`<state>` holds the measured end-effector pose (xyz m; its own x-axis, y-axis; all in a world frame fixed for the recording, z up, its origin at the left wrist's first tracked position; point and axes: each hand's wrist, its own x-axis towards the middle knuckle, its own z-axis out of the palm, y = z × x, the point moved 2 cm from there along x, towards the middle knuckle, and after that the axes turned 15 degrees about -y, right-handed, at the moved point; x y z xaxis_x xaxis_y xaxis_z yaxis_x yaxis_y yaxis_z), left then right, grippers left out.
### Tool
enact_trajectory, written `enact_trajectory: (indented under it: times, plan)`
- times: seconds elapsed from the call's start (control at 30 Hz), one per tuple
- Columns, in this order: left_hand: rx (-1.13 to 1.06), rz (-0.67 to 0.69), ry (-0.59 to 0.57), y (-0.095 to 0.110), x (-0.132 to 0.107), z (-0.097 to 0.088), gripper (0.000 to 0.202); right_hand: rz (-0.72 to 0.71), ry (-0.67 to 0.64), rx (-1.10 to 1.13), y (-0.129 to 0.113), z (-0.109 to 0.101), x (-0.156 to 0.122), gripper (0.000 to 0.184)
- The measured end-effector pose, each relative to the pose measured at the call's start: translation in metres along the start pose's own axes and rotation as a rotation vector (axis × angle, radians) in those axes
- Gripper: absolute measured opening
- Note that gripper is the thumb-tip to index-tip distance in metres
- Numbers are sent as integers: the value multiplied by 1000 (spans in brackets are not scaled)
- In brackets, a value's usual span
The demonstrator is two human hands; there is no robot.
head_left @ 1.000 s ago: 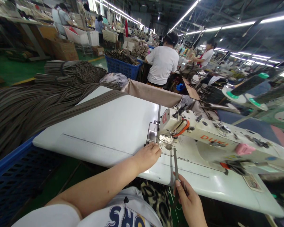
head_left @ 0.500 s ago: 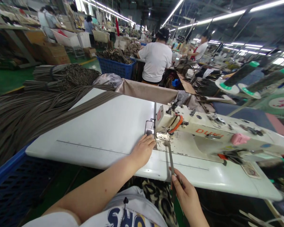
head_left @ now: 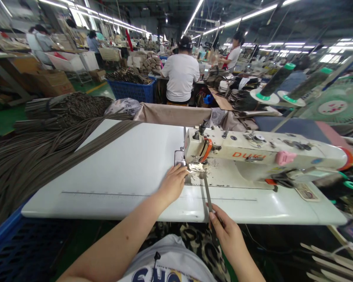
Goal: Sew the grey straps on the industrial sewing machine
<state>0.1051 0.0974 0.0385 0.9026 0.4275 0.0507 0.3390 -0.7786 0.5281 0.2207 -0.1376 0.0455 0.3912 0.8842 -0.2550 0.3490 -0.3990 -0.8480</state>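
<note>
A white sewing machine (head_left: 223, 150) stands on the white worktable. A narrow grey-brown strip (head_left: 207, 192) runs from under its presser foot towards me and over the table's front edge. My right hand (head_left: 222, 223) pinches this strip between thumb and fingers at that edge. Left of the needle area, my left hand (head_left: 174, 181) lies flat on the tabletop, fingers stretched out beside the metal plate (head_left: 191, 178). Just beyond its fingertips is a small framed plate (head_left: 179, 157) by the machine head. Whether anything lies beneath the left fingers is hidden.
Long grey-brown strips (head_left: 85, 156) drape over the table's left side, above a blue crate (head_left: 23, 239). Thread cones (head_left: 276, 82) and a green fan (head_left: 335, 105) stand at the right. A person in a white shirt (head_left: 182, 76) sits ahead, near a blue basket (head_left: 132, 90).
The head view has shifted, so the scene sits further left. Both hands keep about the same places, the left flat by the machine, the right holding the strip.
</note>
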Motion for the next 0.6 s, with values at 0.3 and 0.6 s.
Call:
enact_trajectory:
  times: [0.3, 0.6]
  plan:
    - [-141, -138, 11, -36, 57, -23, 33, -54, -72, -128, -31, 13, 4, 58]
    - [-116, -177, -20, -38, 102, -45, 53, -73, -139, -192, -50, 26, 28, 53]
